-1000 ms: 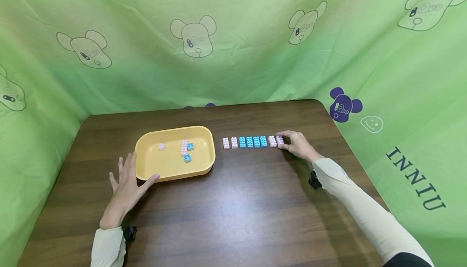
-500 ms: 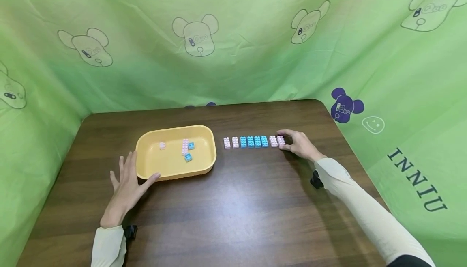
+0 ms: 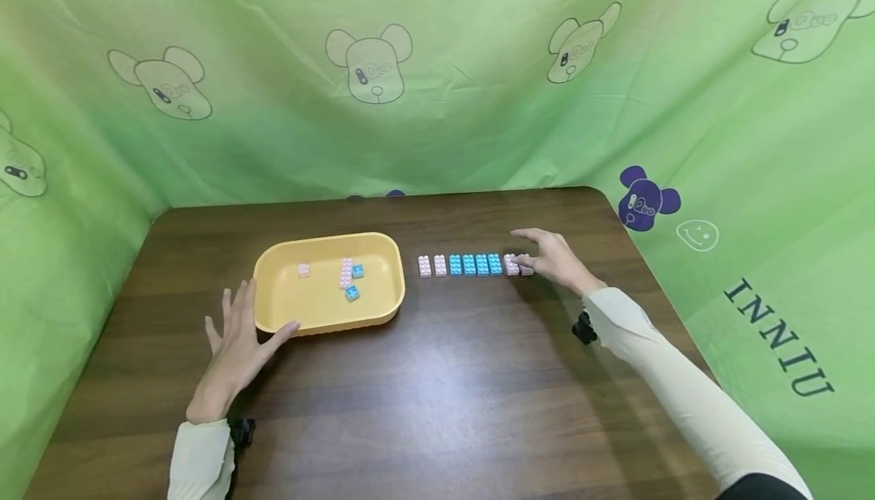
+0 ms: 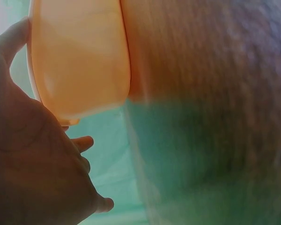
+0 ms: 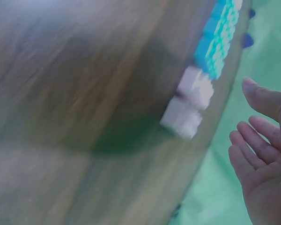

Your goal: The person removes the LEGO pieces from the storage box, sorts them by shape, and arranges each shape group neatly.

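Note:
A row of pink and blue toy building bricks stands on the table, with two pink bricks (image 3: 424,267) at its left end, several blue bricks (image 3: 469,264) in the middle and two more pink bricks (image 5: 181,118) at the right end. Above that right end my right hand (image 3: 557,261) hovers with fingers apart and nothing held; its thumb partly covers the last bricks in the head view. My left hand (image 3: 235,352) rests spread against the near left corner of a yellow tray (image 3: 328,327), thumb along the front rim and fingers along the left side.
Inside the tray lie a small pink brick (image 3: 304,270), a longer pink brick (image 3: 345,273) and two small blue bricks (image 3: 352,292). The brown wooden table (image 3: 424,409) ends at a green printed curtain (image 3: 451,128) behind and at the sides.
My right hand has let go of the rightmost pink brick and lifted off it, its fingers spreading. The left hand stays at the tray.

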The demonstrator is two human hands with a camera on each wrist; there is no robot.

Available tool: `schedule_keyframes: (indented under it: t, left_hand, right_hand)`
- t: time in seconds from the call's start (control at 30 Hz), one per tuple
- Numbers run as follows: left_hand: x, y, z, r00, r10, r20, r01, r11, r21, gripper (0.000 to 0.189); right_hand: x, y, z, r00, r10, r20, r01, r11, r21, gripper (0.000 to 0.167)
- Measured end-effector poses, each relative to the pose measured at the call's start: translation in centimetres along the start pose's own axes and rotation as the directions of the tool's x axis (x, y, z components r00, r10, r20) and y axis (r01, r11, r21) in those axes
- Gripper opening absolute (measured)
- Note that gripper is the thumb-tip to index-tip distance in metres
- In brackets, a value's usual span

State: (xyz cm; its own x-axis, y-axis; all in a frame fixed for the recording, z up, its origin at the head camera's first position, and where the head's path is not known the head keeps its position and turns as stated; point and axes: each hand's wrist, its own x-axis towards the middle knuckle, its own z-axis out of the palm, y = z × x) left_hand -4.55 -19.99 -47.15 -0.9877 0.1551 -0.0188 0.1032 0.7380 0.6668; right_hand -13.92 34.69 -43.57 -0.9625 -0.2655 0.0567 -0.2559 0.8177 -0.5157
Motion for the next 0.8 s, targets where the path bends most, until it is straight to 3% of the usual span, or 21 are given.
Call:
schedule_keyframes:
  t: [0.33,0.8]
  left_hand:
    - [0.0,0.1,0.0,1.000,0.005,0.002,-0.005,1.000,-0.006,0.111]
    - [0.0,0.0,-0.1,1.000,-0.002,-0.001,0.002,1.000,-0.003,0.112]
  right_hand:
    - [3.4,-5.2,2.1,0.995,-0.091,0.042,0.088,0.995,0.053,0.055]
    - [7.5,-11.1,5.7,0.970,-0.229,0.083,0.224,0.972,0.065,0.049]
